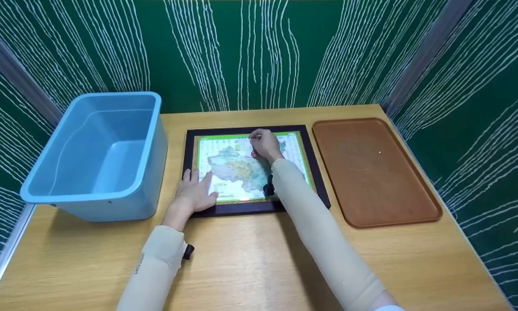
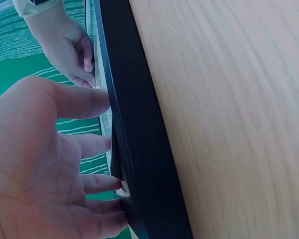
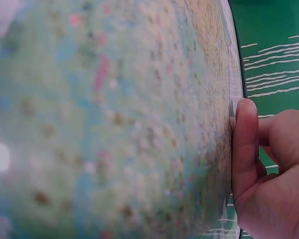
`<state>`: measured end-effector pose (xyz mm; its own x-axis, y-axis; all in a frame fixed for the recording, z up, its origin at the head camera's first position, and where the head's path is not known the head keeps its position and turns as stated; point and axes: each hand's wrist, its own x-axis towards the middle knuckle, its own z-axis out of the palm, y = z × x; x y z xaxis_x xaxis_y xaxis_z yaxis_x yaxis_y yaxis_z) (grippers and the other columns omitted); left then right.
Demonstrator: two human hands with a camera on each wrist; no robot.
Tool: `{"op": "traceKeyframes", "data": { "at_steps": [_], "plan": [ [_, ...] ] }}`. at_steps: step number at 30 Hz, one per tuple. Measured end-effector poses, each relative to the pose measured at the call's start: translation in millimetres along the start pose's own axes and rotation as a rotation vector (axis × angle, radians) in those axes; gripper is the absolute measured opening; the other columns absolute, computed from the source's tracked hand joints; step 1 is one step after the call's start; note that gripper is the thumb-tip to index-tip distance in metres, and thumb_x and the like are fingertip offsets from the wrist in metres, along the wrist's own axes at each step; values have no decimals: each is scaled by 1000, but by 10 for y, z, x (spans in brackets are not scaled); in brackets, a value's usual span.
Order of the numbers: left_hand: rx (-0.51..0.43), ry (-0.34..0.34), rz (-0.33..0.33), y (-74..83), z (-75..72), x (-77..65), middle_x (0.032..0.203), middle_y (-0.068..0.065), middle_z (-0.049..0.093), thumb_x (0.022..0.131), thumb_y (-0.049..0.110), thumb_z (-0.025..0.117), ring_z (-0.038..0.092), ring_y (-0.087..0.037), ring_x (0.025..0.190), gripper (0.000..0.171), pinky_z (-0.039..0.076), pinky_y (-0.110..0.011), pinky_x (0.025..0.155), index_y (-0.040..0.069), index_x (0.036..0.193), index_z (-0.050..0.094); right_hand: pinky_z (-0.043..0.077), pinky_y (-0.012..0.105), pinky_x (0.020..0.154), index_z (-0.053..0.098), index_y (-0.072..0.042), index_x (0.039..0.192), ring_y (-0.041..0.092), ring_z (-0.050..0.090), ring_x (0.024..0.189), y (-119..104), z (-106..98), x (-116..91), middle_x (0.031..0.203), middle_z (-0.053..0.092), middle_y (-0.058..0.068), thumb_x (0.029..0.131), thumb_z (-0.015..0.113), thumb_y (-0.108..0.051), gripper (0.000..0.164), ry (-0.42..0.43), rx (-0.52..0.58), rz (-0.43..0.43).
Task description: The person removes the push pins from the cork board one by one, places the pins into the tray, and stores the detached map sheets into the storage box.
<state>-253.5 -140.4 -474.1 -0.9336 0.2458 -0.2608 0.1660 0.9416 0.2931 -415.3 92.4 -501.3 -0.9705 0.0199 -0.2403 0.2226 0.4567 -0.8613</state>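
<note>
A framed board (image 1: pixel 190 149) with a dark frame and a brown cork-like border lies on the table. On it is a colourful map (image 1: pixel 237 166) edged in bright green. My left hand (image 1: pixel 194 190) rests with spread fingers on the board's front left corner; in the left wrist view its fingertips touch the dark frame (image 2: pixel 139 119). Near the map's upper edge, my right hand (image 1: pixel 265 144) pinches a tiny thing between thumb and forefinger, mostly hidden by the fingertips; I cannot tell what it is. The other right fingers (image 3: pixel 245 144) curl against the map surface.
A deep blue plastic bin (image 1: pixel 151 172) stands left of the board. To the right lies a brown tray (image 1: pixel 371 172) with a tiny pale speck on it. Green walls with white wavy lines (image 1: pixel 267 56) enclose the wooden table (image 1: pixel 241 259) behind and at the sides.
</note>
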Motion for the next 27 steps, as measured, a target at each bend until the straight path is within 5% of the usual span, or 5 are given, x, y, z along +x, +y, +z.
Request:
{"op": "traceKeyframes", "data": {
  "at_steps": [27],
  "plan": [
    [-29,5,-21,8,30,15,163,-33,10,102,40,47,-1,-53,150,70,10,-66,118,9,162,25,50,29,48,71,-14,107,18,61,54,43,-9,-33,77,68,11,104,59,-17,12,-18,68,-32]
  ]
}}
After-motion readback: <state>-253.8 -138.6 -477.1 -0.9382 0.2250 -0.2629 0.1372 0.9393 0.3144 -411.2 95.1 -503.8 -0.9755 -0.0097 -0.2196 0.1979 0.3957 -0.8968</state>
